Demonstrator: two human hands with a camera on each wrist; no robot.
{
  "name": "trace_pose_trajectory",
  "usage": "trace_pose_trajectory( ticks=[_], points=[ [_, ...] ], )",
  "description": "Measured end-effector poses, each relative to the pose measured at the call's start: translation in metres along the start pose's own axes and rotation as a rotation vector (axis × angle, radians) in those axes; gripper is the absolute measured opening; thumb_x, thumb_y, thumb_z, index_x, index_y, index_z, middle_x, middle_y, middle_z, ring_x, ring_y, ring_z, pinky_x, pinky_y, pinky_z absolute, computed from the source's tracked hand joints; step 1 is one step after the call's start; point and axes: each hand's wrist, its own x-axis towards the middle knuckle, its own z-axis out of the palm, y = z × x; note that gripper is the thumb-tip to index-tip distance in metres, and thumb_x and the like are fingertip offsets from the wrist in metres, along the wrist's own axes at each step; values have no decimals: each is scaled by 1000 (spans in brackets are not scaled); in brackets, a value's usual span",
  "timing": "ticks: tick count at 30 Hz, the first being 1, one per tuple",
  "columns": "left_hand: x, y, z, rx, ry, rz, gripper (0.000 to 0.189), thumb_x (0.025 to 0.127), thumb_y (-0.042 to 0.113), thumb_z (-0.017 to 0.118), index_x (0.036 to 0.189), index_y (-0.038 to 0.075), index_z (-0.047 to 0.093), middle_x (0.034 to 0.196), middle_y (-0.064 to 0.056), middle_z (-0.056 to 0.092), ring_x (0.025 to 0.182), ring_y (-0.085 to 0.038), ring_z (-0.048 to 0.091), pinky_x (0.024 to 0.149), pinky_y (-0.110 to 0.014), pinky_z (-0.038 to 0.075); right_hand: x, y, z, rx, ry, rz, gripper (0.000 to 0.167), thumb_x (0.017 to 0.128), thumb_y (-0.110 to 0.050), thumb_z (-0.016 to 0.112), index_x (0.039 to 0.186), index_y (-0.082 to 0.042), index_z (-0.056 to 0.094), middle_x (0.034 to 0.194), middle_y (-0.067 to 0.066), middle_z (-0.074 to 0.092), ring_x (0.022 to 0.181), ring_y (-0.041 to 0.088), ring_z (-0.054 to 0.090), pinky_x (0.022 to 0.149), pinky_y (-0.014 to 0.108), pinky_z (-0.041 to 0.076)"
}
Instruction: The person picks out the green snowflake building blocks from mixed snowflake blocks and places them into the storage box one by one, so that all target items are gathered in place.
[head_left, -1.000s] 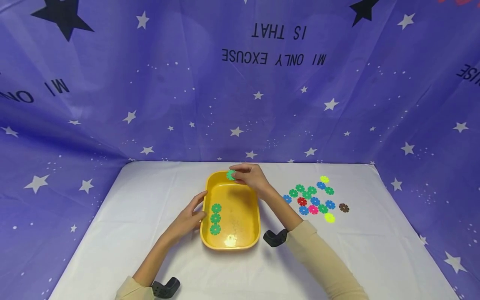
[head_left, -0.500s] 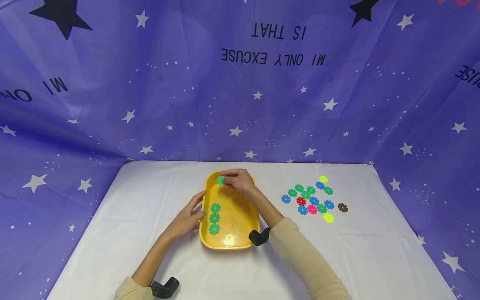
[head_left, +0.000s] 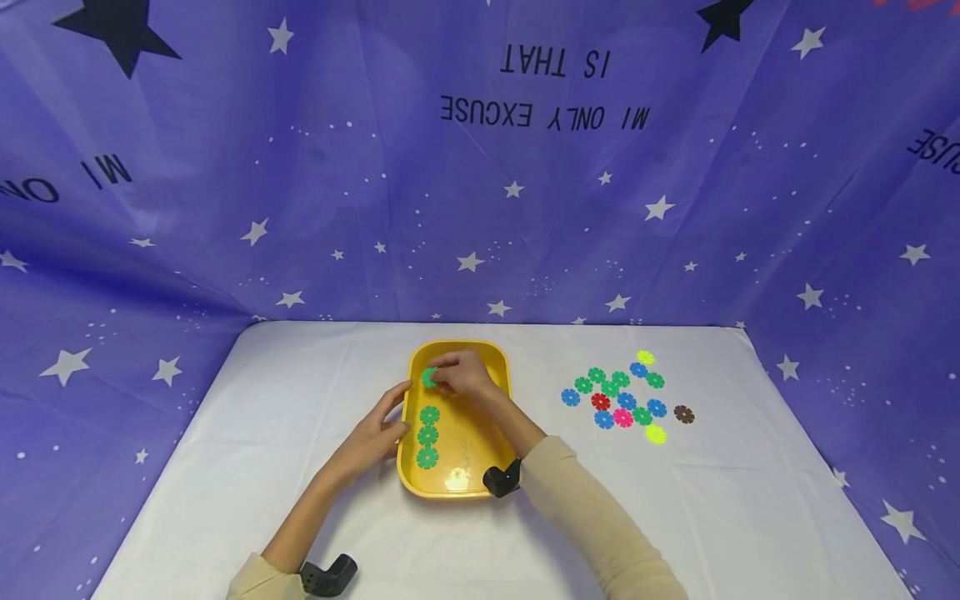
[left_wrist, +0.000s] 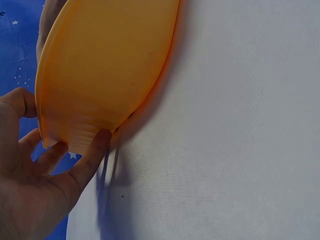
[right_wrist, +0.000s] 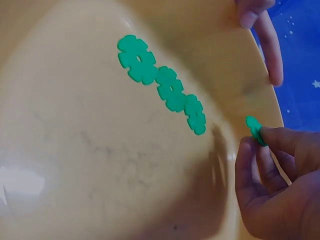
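Note:
A yellow plastic tray (head_left: pixel 487 492) stands on the table, its outer side showing in the left wrist view. My left hand (head_left: pixel 377 435) holds its left side, with fingers at the rim and others against the outer wall (left_wrist: pixel 85 90). Above the tray's far left part, my right hand (head_left: pixel 467 375) pinches a green notched interlocking disc (right_wrist: pixel 252 127) between thumb and fingers. Three more green discs (right_wrist: pixel 171 89) lie in a row on the tray floor along its left side, close together. The held disc (head_left: pixel 429 377) is partly hidden by the fingers in the head view.
To the right of the tray, loose interlocking discs lie scattered: several green (head_left: pixel 583 385) and blue (head_left: pixel 571 397), yellow (head_left: pixel 656 434), one red (head_left: pixel 601 402), one pink (head_left: pixel 622 418) and one brown (head_left: pixel 684 414). A purple star-printed cloth (head_left: pixel 480 208) surrounds the white table (head_left: pixel 750 500).
My right hand has moved the green disc left and nearer from the tray's far rim toward the row of discs. The left hand has stayed at the tray's side.

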Motion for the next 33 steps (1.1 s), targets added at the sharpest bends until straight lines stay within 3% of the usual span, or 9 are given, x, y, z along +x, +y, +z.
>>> trace_pose_trajectory(
  ticks=[3, 15, 22, 33],
  points=[
    [0, 0, -1, -1, 5, -5, 68, 97, 11, 53, 158, 28, 27, 163, -15, 19, 129, -42, 49, 89, -40, 56, -1, 1, 5, -11, -2, 7, 20, 89, 1, 69, 107, 2, 76, 80, 15, 69, 64, 25, 56, 59, 28, 49],
    [-2, 3, -1, -30, -11, 20, 70, 96, 9, 54, 158, 23, 26, 163, -17, 19, 129, -44, 48, 90, -42, 56, 0, 7, 5, -137, 35, 46, 19, 89, -2, 71, 107, -2, 78, 98, 7, 71, 75, 20, 67, 67, 26, 57],
    [0, 1, -1, -11, -6, 4, 69, 97, 10, 53, 158, 25, 26, 163, -16, 18, 131, -45, 46, 90, -42, 56, 0, 8, 8, -172, 7, 56, 21, 88, -1, 70, 108, -1, 77, 90, 9, 71, 69, 20, 63, 63, 25, 55],
    [0, 0, 0, 3, 6, -15, 69, 97, 11, 53, 159, 27, 25, 163, -15, 20, 131, -42, 47, 89, -40, 56, -1, 8, 10, -206, -8, 62, 21, 89, -2, 71, 108, -1, 77, 96, 7, 71, 73, 19, 64, 69, 26, 57]
  ],
)
